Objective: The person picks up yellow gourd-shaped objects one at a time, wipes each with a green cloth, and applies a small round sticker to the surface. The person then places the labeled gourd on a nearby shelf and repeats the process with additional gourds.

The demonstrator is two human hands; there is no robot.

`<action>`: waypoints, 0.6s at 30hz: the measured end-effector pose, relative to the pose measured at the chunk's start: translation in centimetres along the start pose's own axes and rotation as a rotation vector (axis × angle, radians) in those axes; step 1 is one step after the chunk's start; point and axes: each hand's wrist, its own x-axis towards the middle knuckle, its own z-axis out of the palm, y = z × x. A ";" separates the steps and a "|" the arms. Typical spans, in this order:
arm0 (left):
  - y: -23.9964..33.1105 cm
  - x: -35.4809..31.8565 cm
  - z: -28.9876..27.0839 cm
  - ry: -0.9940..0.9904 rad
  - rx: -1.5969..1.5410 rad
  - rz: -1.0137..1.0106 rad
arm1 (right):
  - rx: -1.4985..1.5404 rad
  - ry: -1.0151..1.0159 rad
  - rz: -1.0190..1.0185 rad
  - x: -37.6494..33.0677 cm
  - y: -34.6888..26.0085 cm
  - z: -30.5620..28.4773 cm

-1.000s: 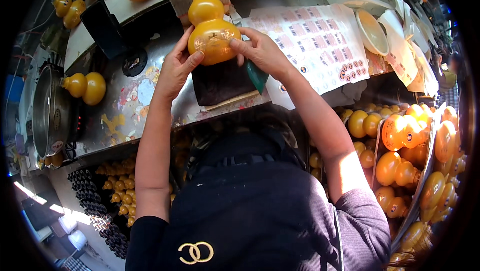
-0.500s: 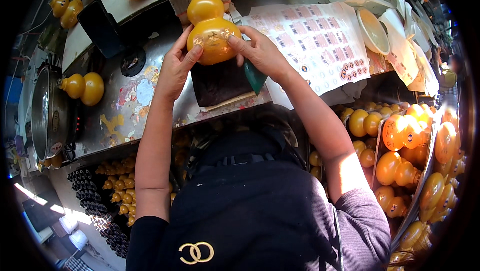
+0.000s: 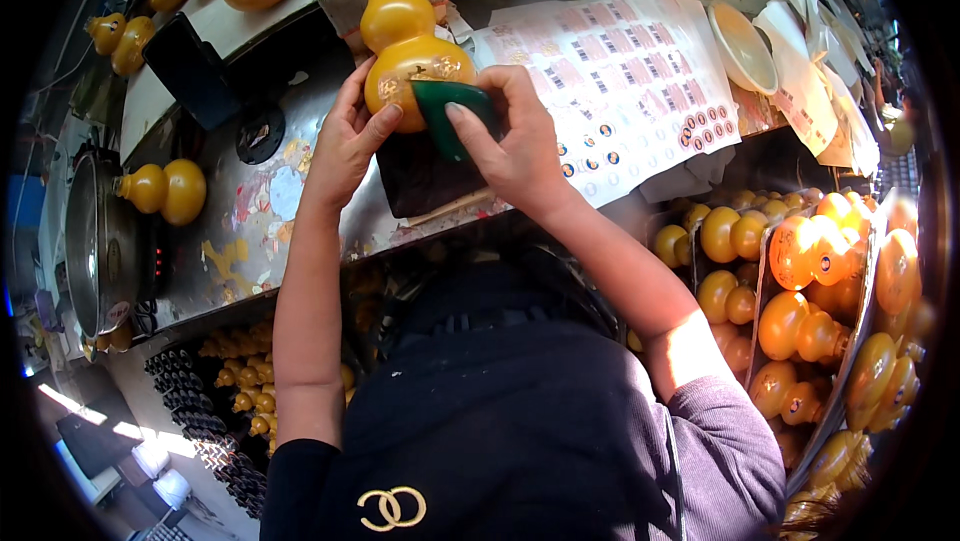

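Swung up from below the right hand, a green scraper is now held to the lower bulb of the yellow gourd-shaped bottle; whether its edge fully touches is hard to tell. With its neck at the pale cloth, the bottle is cupped by the left hand. The scraper is pinched between right thumb and fingers. Light, even strokes are best kept to the curve, the bottle held steady.

A workshop: stained metal bench, printed sheets far right, many yellow gourd-shaped bottles near right.
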 end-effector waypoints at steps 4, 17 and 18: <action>0.4 0.1 0.3 -0.005 0.015 -0.034 | 0.159 0.071 0.198 -0.3 1.5 -1.2; 0.3 0.2 0.1 -0.007 0.031 -0.023 | 0.291 0.174 0.318 -0.1 -0.2 -2.1; 0.2 0.2 0.2 -0.008 0.026 -0.024 | 0.241 0.172 0.245 -0.2 -0.7 -1.8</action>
